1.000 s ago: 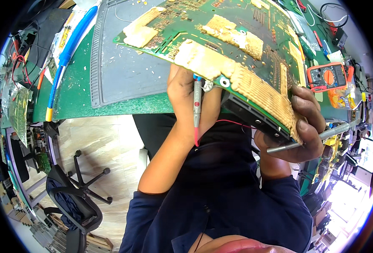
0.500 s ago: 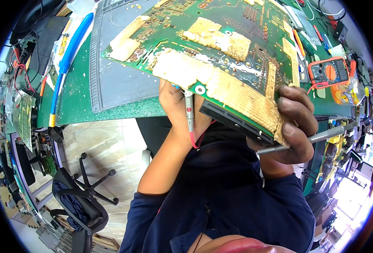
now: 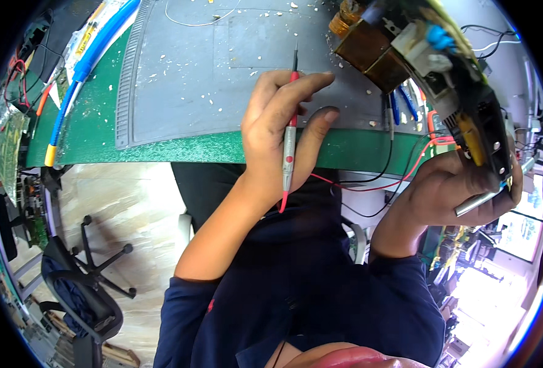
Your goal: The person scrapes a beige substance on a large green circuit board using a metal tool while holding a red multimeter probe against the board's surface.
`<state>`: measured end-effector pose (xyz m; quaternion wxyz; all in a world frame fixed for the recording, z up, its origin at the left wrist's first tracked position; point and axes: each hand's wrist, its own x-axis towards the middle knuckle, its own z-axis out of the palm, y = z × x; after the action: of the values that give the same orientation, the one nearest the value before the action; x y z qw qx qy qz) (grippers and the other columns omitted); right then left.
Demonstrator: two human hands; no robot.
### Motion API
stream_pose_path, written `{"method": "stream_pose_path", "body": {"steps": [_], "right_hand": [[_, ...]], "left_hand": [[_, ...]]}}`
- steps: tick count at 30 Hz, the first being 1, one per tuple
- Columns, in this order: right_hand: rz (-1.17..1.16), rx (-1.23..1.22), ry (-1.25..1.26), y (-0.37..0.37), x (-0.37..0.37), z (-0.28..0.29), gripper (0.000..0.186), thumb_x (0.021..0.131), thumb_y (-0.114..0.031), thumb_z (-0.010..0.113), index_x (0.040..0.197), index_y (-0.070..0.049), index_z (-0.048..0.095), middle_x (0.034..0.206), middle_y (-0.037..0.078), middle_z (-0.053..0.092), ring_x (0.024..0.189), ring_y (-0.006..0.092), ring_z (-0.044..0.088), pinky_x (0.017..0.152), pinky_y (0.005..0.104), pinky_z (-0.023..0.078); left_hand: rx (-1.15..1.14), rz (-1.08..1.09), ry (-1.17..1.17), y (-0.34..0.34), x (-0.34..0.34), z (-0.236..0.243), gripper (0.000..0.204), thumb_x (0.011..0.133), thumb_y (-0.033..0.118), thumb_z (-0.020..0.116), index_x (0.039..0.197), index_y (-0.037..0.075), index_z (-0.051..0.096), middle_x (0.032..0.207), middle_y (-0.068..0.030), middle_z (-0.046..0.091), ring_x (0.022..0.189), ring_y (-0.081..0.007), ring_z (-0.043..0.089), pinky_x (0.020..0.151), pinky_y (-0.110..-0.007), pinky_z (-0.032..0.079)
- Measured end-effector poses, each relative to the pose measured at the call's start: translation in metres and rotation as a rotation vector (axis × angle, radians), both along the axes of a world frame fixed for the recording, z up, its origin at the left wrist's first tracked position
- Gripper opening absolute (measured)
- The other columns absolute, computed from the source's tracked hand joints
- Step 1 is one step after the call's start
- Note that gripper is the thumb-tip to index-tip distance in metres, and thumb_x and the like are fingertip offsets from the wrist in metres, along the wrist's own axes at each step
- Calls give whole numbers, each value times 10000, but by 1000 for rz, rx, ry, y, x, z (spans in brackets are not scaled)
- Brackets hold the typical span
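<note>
My left hand [image 3: 271, 116] closes loosely round a multimeter test probe [image 3: 288, 150], grey and red, with its thin tip pointing away over the grey mat. Thumb and forefinger stand a little apart. At the right, my right hand [image 3: 446, 187] grips a circuit board [image 3: 477, 80] by its near edge. The board is tilted almost edge-on, its component side toward the middle: a brown transformer [image 3: 369, 58], copper windings and blue parts show, partly blurred. Between the same right fingers lies a grey metal rod [image 3: 481, 201]. The board's other face is hidden.
Pale crumbs dot the grey mat [image 3: 192, 92] on the green bench [image 3: 87, 132]. A second, black probe [image 3: 390, 119] and blue-handled pliers [image 3: 404, 104] lie by the board; cables [image 3: 382, 184] droop over the bench edge. A blue tool [image 3: 81, 67] lies left. An office chair [image 3: 87, 288] stands behind left.
The circuit board has swung right and turned from its flat green face to nearly edge-on. My left hand has come out from beneath it, still with the probe, and moved over the mat.
</note>
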<state>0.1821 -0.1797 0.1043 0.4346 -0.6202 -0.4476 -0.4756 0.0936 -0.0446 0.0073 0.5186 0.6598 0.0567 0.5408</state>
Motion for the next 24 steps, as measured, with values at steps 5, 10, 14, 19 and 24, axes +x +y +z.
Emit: {"method": "stream_pose_path", "body": {"steps": [5,10,14,19,24], "right_hand": [[113,83,126,0,10,10,465,864,-396,516,1048,18,410,916,166,576,842,218,607,739,290,517],[49,167,158,20,7,24,472,886,-408,480,1026,41,437,877,133,592,757,174,600,693,251,494],[42,141,191,23,12,35,440,887,-397,485,1018,23,462,917,136,593,808,164,580,682,238,465],[142,55,225,18,21,43,416,876,-394,503,1076,-31,466,1045,117,576,878,190,574,650,264,463],[117,20,209,16,19,38,426,879,-406,489,1091,-37,461,1106,123,553,942,208,559,723,294,458]], "left_hand": [[-27,-104,138,5,-9,3,269,723,-18,638,987,-7,595,922,-122,559,782,-176,540,636,-257,448],[-63,-115,90,6,-7,1,279,708,12,665,979,2,601,896,-129,553,756,-196,540,627,-264,445],[-108,-125,79,8,-6,3,291,685,29,690,963,15,607,849,-126,523,693,-213,524,603,-274,432],[-138,-181,109,10,-9,1,281,719,45,658,989,-3,595,926,-143,540,776,-202,531,640,-264,434],[-128,-183,82,9,-5,-5,307,720,43,650,1016,-1,583,924,-142,531,786,-202,528,649,-265,429]]}}
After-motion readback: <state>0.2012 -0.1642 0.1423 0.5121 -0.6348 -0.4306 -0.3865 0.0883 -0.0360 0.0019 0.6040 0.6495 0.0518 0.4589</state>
